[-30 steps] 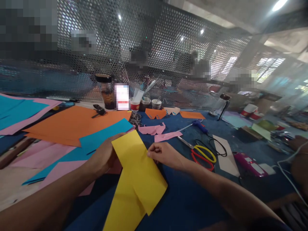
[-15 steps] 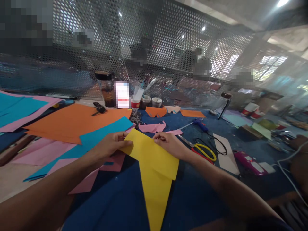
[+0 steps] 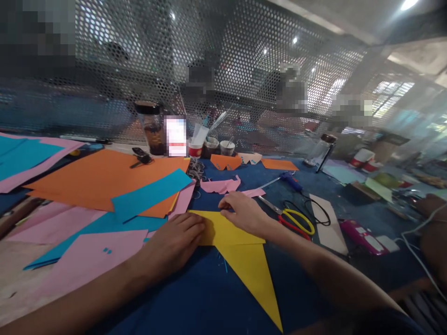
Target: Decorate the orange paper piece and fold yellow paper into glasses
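Observation:
A folded sheet of yellow paper [image 3: 249, 274] lies on the blue tabletop, with a band across the top and a long point running towards me at lower right. My left hand [image 3: 179, 237] presses down on the band's left end, fingers laid along it. At the band's upper edge, my right hand [image 3: 242, 214] has its fingers curled and thumb close to the forefinger, apparently pinching the paper's edge. Just beyond my right hand is a pink paper cutout [image 3: 220, 186]. Scissors with red and yellow handles [image 3: 296, 221] rest right of it.
Orange [image 3: 84, 179], blue [image 3: 153, 193] and pink paper [image 3: 101, 256] overlap on the left. A lidded bottle [image 3: 152, 130], a lit phone [image 3: 175, 135] and cups [image 3: 226, 147] stand before the mesh panel [image 3: 223, 97]. A glue gun [image 3: 291, 180] and purple device [image 3: 363, 236] lie right.
The yellow paper has been lowered and turned, its point swinging right. My left hand has moved from pinching its corner to lying on it. My right hand stays near the top edge.

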Available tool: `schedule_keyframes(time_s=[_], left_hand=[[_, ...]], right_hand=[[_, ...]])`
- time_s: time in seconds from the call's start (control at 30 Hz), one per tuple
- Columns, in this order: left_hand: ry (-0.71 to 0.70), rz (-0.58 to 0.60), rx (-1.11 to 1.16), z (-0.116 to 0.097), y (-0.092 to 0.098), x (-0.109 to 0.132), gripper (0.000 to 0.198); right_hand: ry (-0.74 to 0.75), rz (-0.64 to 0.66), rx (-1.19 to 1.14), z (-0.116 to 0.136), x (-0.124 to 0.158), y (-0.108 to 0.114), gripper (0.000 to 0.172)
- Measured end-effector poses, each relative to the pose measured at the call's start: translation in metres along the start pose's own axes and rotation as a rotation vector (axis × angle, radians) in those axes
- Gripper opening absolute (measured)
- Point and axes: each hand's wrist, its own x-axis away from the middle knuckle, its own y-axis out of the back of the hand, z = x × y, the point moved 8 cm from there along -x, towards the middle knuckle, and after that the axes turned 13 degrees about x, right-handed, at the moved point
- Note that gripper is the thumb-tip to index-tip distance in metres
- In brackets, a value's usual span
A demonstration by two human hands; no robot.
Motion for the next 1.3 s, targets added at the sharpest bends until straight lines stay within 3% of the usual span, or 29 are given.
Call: schedule_keyframes(time_s=[0.07,0.23,0.53,0.9,1.3], left_hand=[[0.038,-0.02,0.017,0.004,0.001,-0.002,0.035],[0.212,-0.081,0.095,0.024,0.011,-0.02,0.029],[0.439,-0.109,0.043,0.046,0.01,-0.051,0.017],[0.584,-0.092,0.054,0.059,0.008,-0.056,0.011],[0.591,-0.086,0.072,0.059,0.008,-0.058,0.015]], right_hand=[[-0.018,-0.055,0.031,0.005,-0.001,-0.001,0.012],[-0.092,-0.051,0.006,0.009,-0.013,-0.015,0.01],[-0.173,-0.115,-0.016,0.005,-0.013,-0.022,0.01],[-0.217,-0.106,-0.038,0.002,-0.015,-0.023,0.019],[-0.212,-0.136,-0.063,0.0,-0.013,-0.025,0.023]])
